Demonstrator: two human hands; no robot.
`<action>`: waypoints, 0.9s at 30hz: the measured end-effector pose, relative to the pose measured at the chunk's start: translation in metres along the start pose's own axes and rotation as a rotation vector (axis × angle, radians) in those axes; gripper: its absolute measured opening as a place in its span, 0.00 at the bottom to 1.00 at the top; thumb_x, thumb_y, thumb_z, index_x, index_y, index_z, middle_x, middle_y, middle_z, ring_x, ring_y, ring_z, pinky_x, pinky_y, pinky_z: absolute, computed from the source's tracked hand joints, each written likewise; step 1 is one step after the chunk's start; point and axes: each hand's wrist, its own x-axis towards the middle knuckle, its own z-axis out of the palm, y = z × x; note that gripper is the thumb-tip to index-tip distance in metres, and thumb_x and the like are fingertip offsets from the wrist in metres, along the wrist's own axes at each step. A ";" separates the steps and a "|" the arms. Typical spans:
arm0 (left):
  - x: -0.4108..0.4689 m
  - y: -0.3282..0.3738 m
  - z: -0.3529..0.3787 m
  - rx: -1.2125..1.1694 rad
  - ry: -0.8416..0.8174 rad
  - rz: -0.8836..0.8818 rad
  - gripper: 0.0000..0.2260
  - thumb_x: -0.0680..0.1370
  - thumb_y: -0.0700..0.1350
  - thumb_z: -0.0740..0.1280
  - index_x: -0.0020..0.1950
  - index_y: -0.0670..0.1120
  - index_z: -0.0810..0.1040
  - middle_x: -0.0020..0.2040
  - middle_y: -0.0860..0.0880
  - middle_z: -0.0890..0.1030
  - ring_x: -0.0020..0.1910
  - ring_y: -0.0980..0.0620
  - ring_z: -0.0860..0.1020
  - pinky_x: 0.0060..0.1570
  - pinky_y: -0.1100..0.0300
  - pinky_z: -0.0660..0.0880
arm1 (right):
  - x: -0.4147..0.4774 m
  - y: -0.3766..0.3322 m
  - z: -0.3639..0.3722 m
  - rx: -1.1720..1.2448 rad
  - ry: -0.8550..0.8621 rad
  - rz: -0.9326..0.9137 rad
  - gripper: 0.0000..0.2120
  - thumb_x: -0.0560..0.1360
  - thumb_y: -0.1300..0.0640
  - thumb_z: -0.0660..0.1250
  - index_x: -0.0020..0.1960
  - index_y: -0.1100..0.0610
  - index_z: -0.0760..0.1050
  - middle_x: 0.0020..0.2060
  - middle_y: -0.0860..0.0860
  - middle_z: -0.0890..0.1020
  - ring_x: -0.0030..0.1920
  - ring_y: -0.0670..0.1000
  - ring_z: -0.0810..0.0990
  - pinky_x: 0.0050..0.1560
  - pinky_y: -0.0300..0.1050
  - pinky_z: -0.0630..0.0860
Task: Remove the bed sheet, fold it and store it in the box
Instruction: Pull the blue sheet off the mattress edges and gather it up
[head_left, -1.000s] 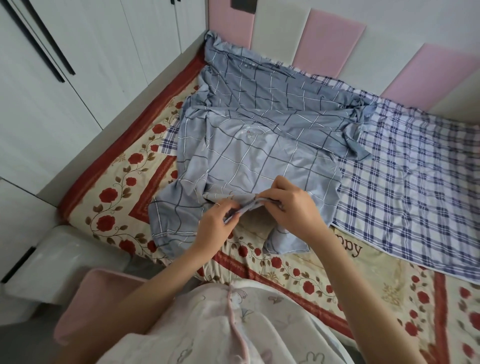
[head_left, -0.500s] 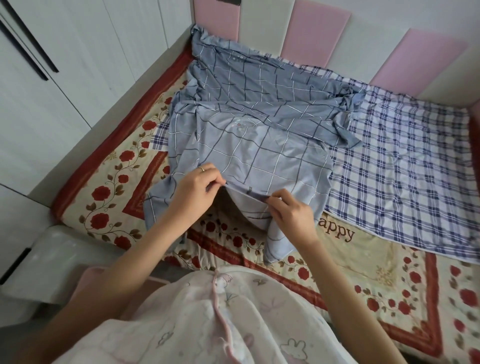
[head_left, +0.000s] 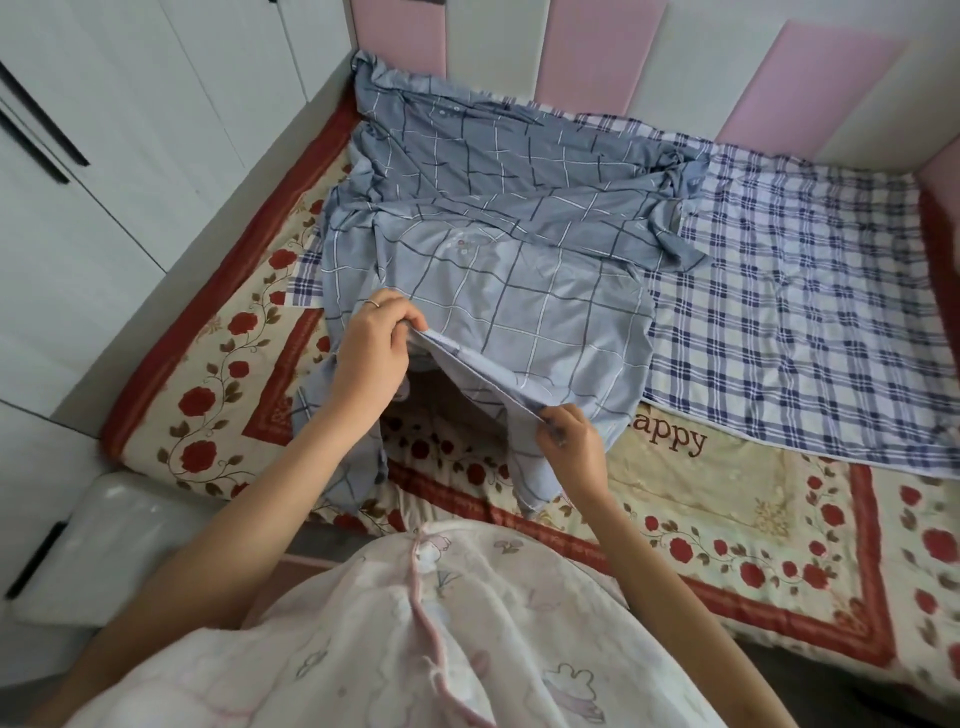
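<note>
1. My left hand (head_left: 371, 358) and right hand (head_left: 571, 448) each pinch the near hem of the grey-blue checked bed sheet (head_left: 519, 317), holding that edge stretched between them and lifted off the bed.
2. The sheet lies bunched over the left half of the bed, on the floral quilt (head_left: 727, 525) and partly over the blue plaid cloth (head_left: 805, 312). Its far end is crumpled against the padded headboard (head_left: 597, 47).
3. I judge the sheet already pulled loose, but I see no tidy fold yet and nothing is stored.
4. A white plastic container (head_left: 119, 540) by the bed's near-left corner may be the box. I cannot tell whether it is open.
5. The sheet's corners are lost in its creases, and my top (head_left: 415, 649) hides the bed's near edge.
</note>
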 end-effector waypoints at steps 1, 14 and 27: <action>0.000 -0.003 0.001 0.001 0.000 -0.022 0.13 0.71 0.25 0.57 0.39 0.39 0.76 0.43 0.44 0.77 0.43 0.51 0.74 0.45 0.68 0.67 | 0.000 0.005 -0.002 -0.024 0.008 0.012 0.10 0.73 0.65 0.67 0.54 0.58 0.80 0.41 0.47 0.73 0.37 0.49 0.73 0.35 0.44 0.71; 0.002 -0.029 0.018 0.195 -0.156 -0.240 0.13 0.75 0.30 0.55 0.49 0.41 0.76 0.39 0.50 0.73 0.27 0.57 0.65 0.25 0.61 0.58 | -0.003 0.030 -0.062 -0.191 0.213 -0.165 0.15 0.78 0.52 0.58 0.45 0.62 0.79 0.38 0.51 0.77 0.30 0.47 0.72 0.25 0.33 0.63; -0.006 -0.076 0.026 0.191 -0.280 -0.302 0.14 0.74 0.27 0.55 0.49 0.36 0.78 0.49 0.38 0.77 0.49 0.40 0.75 0.41 0.59 0.66 | 0.008 0.010 -0.079 -0.244 0.325 -0.290 0.24 0.79 0.43 0.57 0.31 0.58 0.68 0.30 0.47 0.68 0.23 0.49 0.66 0.23 0.36 0.60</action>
